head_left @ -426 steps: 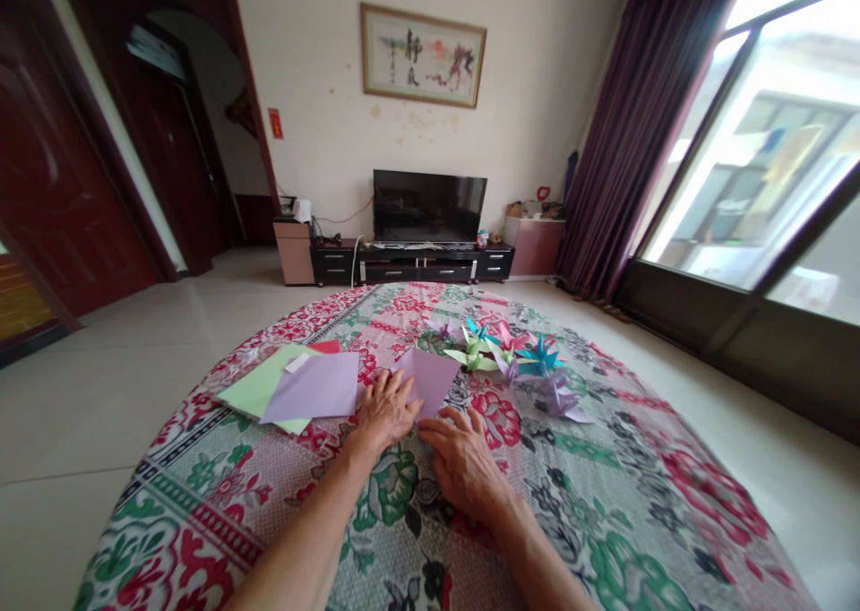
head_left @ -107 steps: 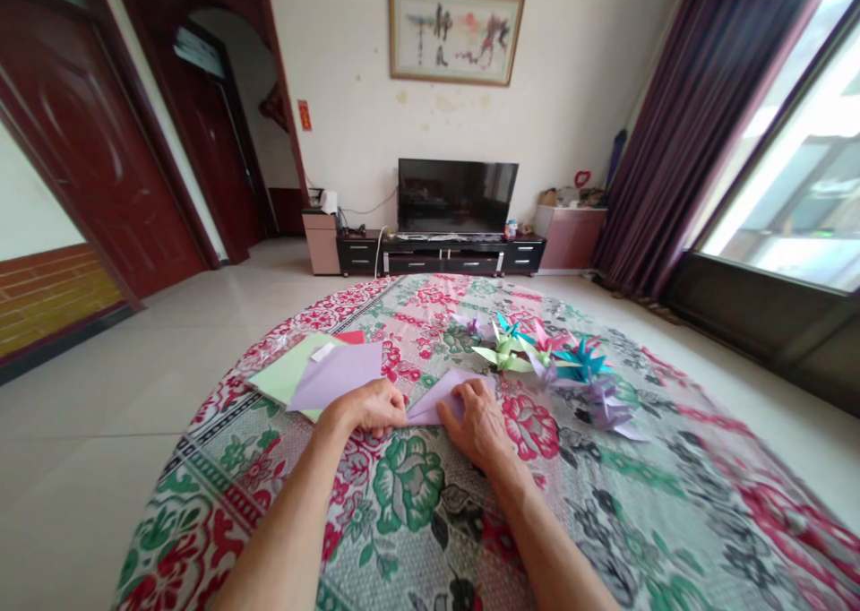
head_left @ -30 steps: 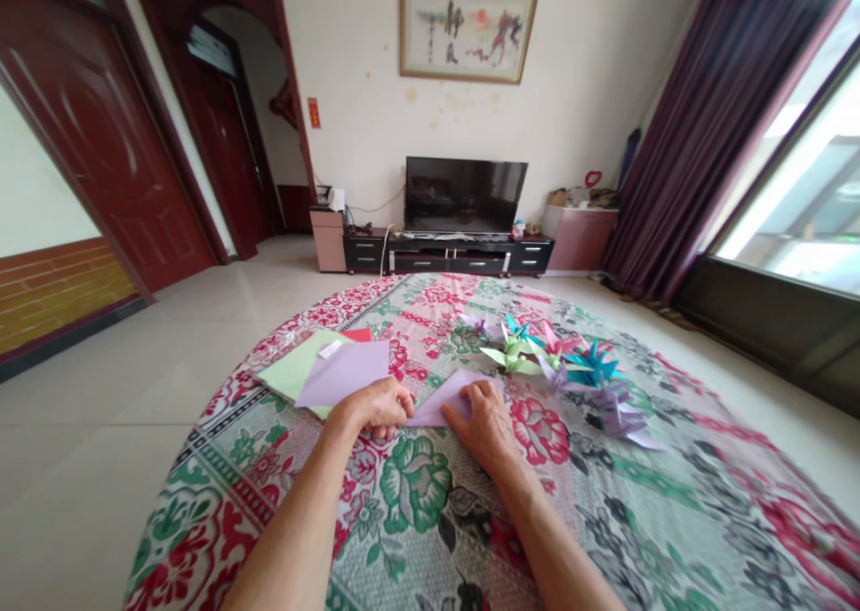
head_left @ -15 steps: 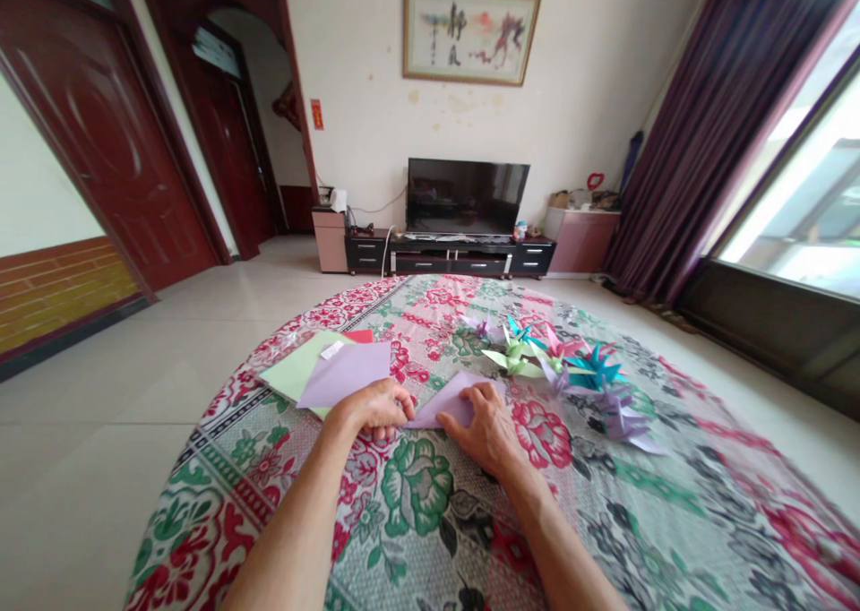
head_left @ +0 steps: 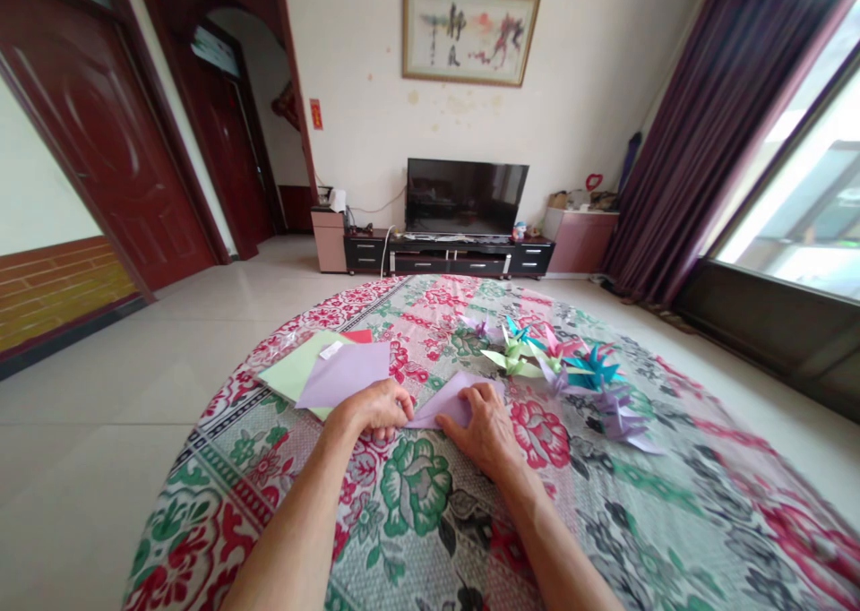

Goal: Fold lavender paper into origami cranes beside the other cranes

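Observation:
A folded piece of purple origami paper (head_left: 440,405) lies on the flowered tablecloth between my hands. At its left corner, my left hand (head_left: 382,407) pinches the paper with fingers curled. My right hand (head_left: 480,421) rests on the right part of the same paper, its fingers spread and pressing down. Left of my left hand is a loose purple sheet (head_left: 349,374), lying over a light green sheet (head_left: 292,371), with a red edge (head_left: 359,335) showing behind. Several folded paper cranes (head_left: 561,369) in purple, teal, pink and green stand to the right of my right hand.
The round table (head_left: 417,494) wears a patterned cloth. Beyond it, a television (head_left: 467,197) stands on a low black cabinet (head_left: 447,260). Red-brown doors (head_left: 100,145) are at the left, and a purple curtain (head_left: 699,127) hangs beside the window at the right.

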Action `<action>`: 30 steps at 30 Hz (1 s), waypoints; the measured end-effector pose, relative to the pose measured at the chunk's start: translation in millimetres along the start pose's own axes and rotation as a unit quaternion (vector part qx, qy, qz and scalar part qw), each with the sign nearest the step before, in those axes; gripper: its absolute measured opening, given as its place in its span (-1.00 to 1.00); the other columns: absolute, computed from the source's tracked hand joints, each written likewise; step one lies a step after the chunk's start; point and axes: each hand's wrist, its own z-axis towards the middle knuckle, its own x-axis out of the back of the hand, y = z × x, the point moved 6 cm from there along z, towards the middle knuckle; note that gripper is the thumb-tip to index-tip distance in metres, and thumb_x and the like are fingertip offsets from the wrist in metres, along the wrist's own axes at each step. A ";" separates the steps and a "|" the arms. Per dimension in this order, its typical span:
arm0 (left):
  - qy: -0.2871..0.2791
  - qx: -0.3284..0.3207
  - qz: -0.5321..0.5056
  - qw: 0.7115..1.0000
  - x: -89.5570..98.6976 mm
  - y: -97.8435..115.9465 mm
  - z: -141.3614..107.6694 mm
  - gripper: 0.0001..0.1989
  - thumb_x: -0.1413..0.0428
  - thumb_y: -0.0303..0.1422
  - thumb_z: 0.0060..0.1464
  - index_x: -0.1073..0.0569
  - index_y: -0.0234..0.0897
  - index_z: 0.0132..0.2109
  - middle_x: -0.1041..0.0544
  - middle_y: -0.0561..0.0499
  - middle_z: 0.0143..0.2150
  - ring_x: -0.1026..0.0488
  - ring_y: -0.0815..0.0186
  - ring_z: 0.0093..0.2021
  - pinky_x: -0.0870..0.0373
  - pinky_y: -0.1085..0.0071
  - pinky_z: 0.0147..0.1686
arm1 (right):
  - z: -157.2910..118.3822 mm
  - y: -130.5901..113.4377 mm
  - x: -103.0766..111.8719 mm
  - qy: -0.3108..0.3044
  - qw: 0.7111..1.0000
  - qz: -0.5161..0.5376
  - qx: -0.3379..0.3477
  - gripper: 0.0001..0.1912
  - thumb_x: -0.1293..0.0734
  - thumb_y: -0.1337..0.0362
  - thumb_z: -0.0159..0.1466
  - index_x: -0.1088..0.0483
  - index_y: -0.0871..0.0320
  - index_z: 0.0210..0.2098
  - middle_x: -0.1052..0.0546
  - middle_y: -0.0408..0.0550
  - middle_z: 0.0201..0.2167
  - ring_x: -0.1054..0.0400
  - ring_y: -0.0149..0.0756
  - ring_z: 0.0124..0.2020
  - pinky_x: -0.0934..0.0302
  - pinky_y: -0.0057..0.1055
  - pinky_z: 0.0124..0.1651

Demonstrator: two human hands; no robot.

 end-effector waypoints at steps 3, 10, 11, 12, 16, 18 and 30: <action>0.003 -0.006 0.001 1.000 0.2 0.1 0.5 -0.71 -0.01 -0.47 -0.19 -0.44 -0.23 -0.23 -0.33 0.16 -0.70 -0.23 0.47 -0.75 -0.10 0.60 -0.70 | -0.5 -0.2 -0.5 0.003 1.000 -0.003 0.001 -0.60 -0.34 0.03 0.04 -0.38 0.19 -0.24 -0.34 0.04 -0.23 -0.27 -0.17 -0.18 -0.17 -0.30 -0.09; 0.005 -0.022 0.004 1.000 -2.0 -5.3 7.8 -0.73 -0.01 -0.48 -0.19 -0.44 -0.23 -0.26 -0.33 0.16 -0.71 -0.24 0.45 -0.74 -0.14 0.59 -0.70 | 0.1 1.1 -2.4 0.009 1.000 -0.008 0.002 -0.60 -0.33 0.03 0.05 -0.38 0.19 -0.24 -0.35 0.04 -0.24 -0.26 -0.16 -0.19 -0.16 -0.29 -0.09; 0.005 -0.024 0.005 1.000 -2.2 -5.9 8.5 -0.72 0.00 -0.47 -0.19 -0.44 -0.23 -0.26 -0.33 0.16 -0.71 -0.24 0.45 -0.75 -0.14 0.59 -0.70 | 0.2 1.2 -2.4 0.008 1.000 -0.007 0.000 -0.60 -0.33 0.03 0.05 -0.38 0.19 -0.24 -0.35 0.04 -0.24 -0.26 -0.16 -0.20 -0.16 -0.28 -0.09; 0.005 -0.025 0.006 1.000 -2.3 -6.4 8.8 -0.72 0.00 -0.47 -0.20 -0.45 -0.22 -0.26 -0.33 0.16 -0.71 -0.24 0.45 -0.75 -0.13 0.59 -0.71 | 0.2 1.1 -2.3 0.008 1.000 -0.005 -0.002 -0.60 -0.33 0.03 0.05 -0.38 0.19 -0.25 -0.35 0.04 -0.25 -0.26 -0.16 -0.20 -0.17 -0.28 -0.10; 0.005 -0.015 0.004 1.000 -1.7 -8.1 7.8 -0.69 0.02 -0.49 -0.20 -0.46 -0.23 -0.24 -0.34 0.15 -0.70 -0.24 0.46 -0.75 -0.13 0.59 -0.72 | 0.0 0.1 -1.5 0.008 1.000 -0.002 -0.003 -0.61 -0.34 0.04 0.04 -0.38 0.20 -0.25 -0.35 0.05 -0.24 -0.26 -0.15 -0.19 -0.16 -0.28 -0.10; 0.001 -0.015 -0.001 1.000 -1.2 -8.2 6.2 -0.69 0.03 -0.47 -0.17 -0.45 -0.23 -0.22 -0.36 0.13 -0.68 -0.25 0.45 -0.74 -0.14 0.58 -0.71 | 0.0 0.0 -1.4 0.009 1.000 -0.001 -0.002 -0.61 -0.34 0.04 0.05 -0.38 0.20 -0.25 -0.35 0.06 -0.24 -0.26 -0.15 -0.19 -0.17 -0.28 -0.10; 0.011 -0.026 0.003 1.000 -1.2 -3.6 1.0 -0.76 -0.06 -0.31 -0.17 -0.45 -0.28 -0.29 -0.36 0.12 -0.67 -0.23 0.46 -0.74 -0.14 0.56 -0.68 | -0.5 0.7 -0.8 0.012 1.000 0.001 -0.006 -0.64 -0.33 0.06 0.07 -0.38 0.17 -0.25 -0.36 0.05 -0.24 -0.27 -0.17 -0.20 -0.16 -0.30 -0.10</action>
